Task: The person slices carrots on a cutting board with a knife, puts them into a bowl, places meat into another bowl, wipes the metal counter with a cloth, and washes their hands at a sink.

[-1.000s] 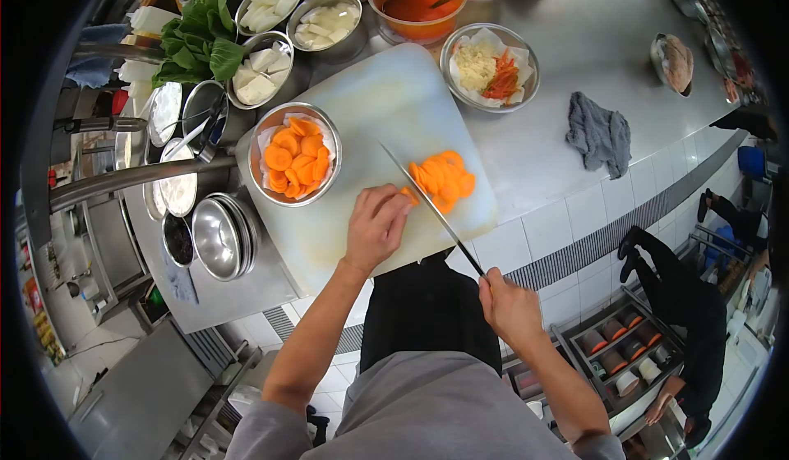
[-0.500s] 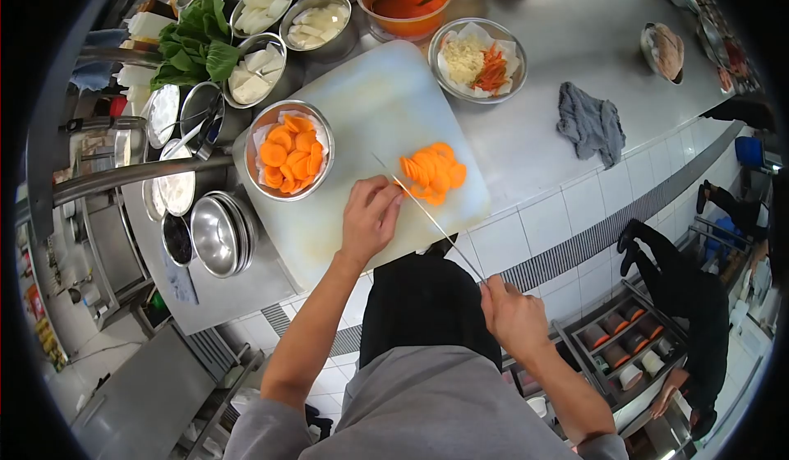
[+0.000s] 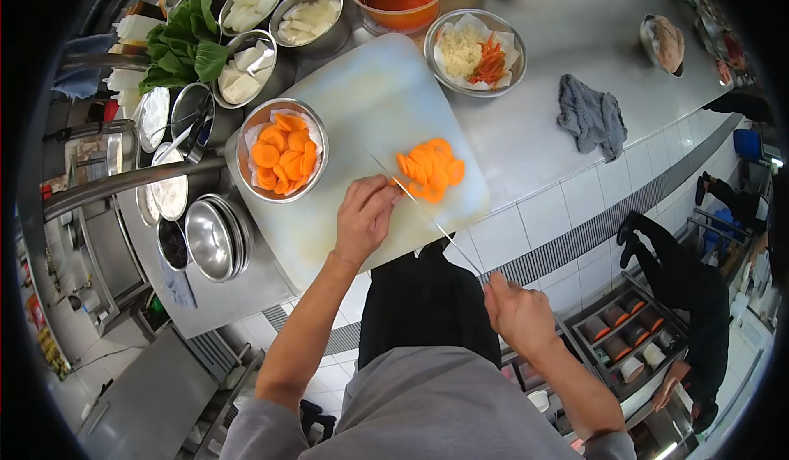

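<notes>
On the white cutting board (image 3: pixel 329 82), my left hand (image 3: pixel 363 218) is closed on a small piece of carrot (image 3: pixel 394 182) beside the blade. A long thin knife (image 3: pixel 431 220) has its handle in my right hand (image 3: pixel 519 312), and its blade slants over the board to the carrot piece. Just beyond the blade lies a pile of carrot slices (image 3: pixel 431 167). A steel bowl (image 3: pixel 322 160) lined with paper and full of carrot slices stands at the board's left side.
Bowls of white pieces (image 3: pixel 308 20), leafy greens (image 3: pixel 185 45) and a red liquid container (image 3: pixel 399 0) line the back. A bowl of shredded food (image 3: pixel 516 74) and a grey cloth (image 3: pixel 590 119) sit at right. Stacked bowls (image 3: pixel 209 238) stand at left. A person (image 3: pixel 707 320) is at far right.
The view has shifted slightly. My hands and the knife have moved only a little, and the carrot pile looks much the same.
</notes>
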`<action>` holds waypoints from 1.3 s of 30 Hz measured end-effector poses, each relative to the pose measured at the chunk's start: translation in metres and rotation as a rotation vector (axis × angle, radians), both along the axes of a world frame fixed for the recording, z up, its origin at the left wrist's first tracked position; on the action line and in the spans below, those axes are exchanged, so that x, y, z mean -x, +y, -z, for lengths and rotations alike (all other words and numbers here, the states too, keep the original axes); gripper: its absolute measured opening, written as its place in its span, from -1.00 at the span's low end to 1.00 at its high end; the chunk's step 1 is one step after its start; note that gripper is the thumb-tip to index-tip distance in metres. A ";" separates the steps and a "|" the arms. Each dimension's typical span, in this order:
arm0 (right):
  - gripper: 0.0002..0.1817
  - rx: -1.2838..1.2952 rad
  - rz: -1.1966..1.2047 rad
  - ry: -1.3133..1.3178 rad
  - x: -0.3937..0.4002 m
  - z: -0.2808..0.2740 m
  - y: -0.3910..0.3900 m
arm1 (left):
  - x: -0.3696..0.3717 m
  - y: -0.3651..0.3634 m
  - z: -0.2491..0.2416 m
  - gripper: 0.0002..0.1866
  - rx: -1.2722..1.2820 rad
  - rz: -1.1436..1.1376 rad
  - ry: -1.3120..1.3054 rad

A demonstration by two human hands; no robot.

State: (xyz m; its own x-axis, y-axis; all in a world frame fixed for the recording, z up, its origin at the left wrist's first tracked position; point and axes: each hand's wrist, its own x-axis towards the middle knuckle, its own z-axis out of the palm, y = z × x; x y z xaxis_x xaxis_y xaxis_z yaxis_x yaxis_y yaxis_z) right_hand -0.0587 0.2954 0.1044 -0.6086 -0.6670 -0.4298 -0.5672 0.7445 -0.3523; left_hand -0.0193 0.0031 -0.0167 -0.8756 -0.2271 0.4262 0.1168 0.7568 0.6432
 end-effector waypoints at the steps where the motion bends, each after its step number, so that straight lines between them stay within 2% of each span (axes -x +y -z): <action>1: -0.82 0.004 -0.005 0.001 0.002 0.000 -0.001 | 0.001 0.000 -0.001 -0.72 -0.001 -0.001 -0.002; 4: -0.81 0.031 0.015 -0.002 0.001 0.006 -0.008 | 0.001 0.000 -0.002 -0.74 -0.001 -0.002 -0.002; 11: -0.77 -0.007 0.045 0.107 -0.006 0.061 -0.031 | -0.002 -0.002 0.002 -0.67 0.007 0.013 -0.003; 14: -0.75 0.086 0.085 0.083 0.003 0.058 -0.025 | -0.001 0.000 0.002 -0.67 0.003 0.005 0.000; 16: -0.77 0.107 0.144 -0.039 0.003 0.053 -0.023 | -0.001 -0.001 -0.003 -0.69 -0.002 0.002 -0.001; 22: -0.77 -0.012 0.124 -0.029 -0.009 0.013 -0.019 | 0.001 -0.002 -0.003 -0.73 -0.049 0.005 -0.029; 25: -0.80 0.008 0.081 0.087 -0.016 0.010 -0.007 | 0.000 0.000 -0.005 -0.73 -0.037 0.018 -0.039; 39: -0.81 0.022 0.047 0.019 -0.012 0.003 -0.001 | -0.002 -0.002 0.001 -0.64 0.009 0.042 -0.006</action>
